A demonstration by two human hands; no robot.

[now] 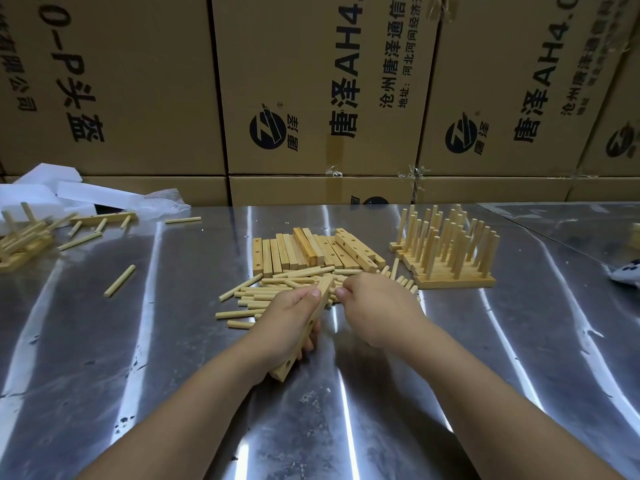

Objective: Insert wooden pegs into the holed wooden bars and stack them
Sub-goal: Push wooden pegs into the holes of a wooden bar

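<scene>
Gripping left hand (291,323): we curl our fingers round a holed bar (323,292), tilted, at 6 o'clock of the loose pegs (273,292);
Right hand (377,308): fingers curled by the bar's far end; we cannot tell what they pinch;
Loose pegs: heaped on the metal table (173,358);
Bare bars (304,249): 12 o'clock of the pegs;
Pegged stack (453,258): 1 o'clock
</scene>
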